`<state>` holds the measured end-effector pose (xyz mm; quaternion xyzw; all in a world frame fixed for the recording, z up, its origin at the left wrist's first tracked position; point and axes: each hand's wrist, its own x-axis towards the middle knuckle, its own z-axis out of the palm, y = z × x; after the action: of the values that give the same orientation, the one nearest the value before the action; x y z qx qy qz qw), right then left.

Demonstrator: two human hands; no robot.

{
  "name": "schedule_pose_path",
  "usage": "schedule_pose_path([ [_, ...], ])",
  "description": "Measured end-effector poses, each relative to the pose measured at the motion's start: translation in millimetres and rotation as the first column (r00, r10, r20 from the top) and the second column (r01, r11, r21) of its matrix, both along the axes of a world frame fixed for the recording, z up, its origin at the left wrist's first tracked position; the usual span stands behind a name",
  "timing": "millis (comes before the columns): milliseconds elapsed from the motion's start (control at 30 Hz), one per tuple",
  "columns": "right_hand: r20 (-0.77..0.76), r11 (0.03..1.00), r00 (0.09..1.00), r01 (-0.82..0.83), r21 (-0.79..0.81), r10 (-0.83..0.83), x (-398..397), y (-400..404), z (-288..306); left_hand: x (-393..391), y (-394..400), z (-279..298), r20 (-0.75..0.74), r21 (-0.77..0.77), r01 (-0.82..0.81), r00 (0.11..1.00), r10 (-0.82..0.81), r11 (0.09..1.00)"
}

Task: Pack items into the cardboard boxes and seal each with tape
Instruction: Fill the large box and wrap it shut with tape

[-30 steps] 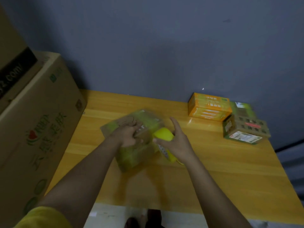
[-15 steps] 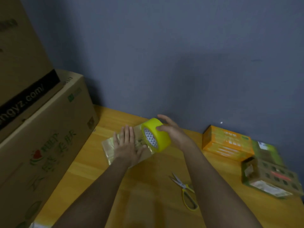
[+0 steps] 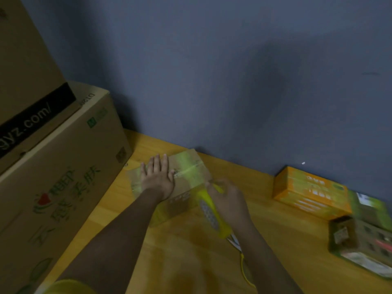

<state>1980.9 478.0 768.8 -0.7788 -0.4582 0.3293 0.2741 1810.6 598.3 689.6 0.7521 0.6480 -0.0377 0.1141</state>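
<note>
While my left hand (image 3: 157,179) lies flat, fingers straight, on the small cardboard box (image 3: 180,187) mid-table | right hand (image 3: 228,200) at its 4 o'clock grips the yellow tape roll (image 3: 212,211) | box likely light, stiff; steady it from above.

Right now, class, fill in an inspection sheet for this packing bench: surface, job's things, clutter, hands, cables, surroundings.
Surface: wooden table, against the wall.
Job's things: small cardboard box, yellow tape strips across its top; yellow tape roll at its right side.
Clutter: orange carton, green packet, scissors partly hidden.
Hands: left hand presses flat on the box; right hand grips the roll.
Cables: nothing seen.
Surroundings: large stacked cartons on the left, blue wall.
</note>
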Motion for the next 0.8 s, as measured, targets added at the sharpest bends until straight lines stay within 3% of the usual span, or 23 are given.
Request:
schedule_pose_path([
  [100,0.025,0.994,0.998,0.054,-0.096,-0.051,-4.6,-37.9,-40.6,1.6,-3.1,0.3,-0.006,-0.006,0.0,1.0,0.0,1.0],
  [233,0.007,0.986,0.992,0.129,-0.102,-0.129,-12.2,-40.2,-76.1,-0.4,-1.1,0.4,-0.001,-0.012,0.007,1.0,-0.007,1.0],
  [467,0.064,0.984,0.994,0.096,-0.15,-0.088,-10.1,-28.4,-98.5,-2.5,-0.8,-2.7,0.014,0.005,0.036,0.999,-0.036,0.999],
  [667,-0.01,0.972,0.997,0.074,-0.223,-0.078,-19.1,-0.6,-115.0,-16.8,-4.0,5.7,0.184,0.007,0.169,0.969,-0.167,0.986],
  [733,-0.028,0.972,0.997,0.066,-0.228,-0.074,-17.6,-0.5,-115.6,-16.9,-16.5,15.2,0.135,-0.112,0.255,0.961,-0.239,0.96],
  [800,-0.039,0.971,0.998,0.044,-0.236,-0.055,-14.3,-6.5,-115.3,-9.1,-25.9,20.3,-0.046,-0.18,0.285,0.953,-0.298,0.941],
])
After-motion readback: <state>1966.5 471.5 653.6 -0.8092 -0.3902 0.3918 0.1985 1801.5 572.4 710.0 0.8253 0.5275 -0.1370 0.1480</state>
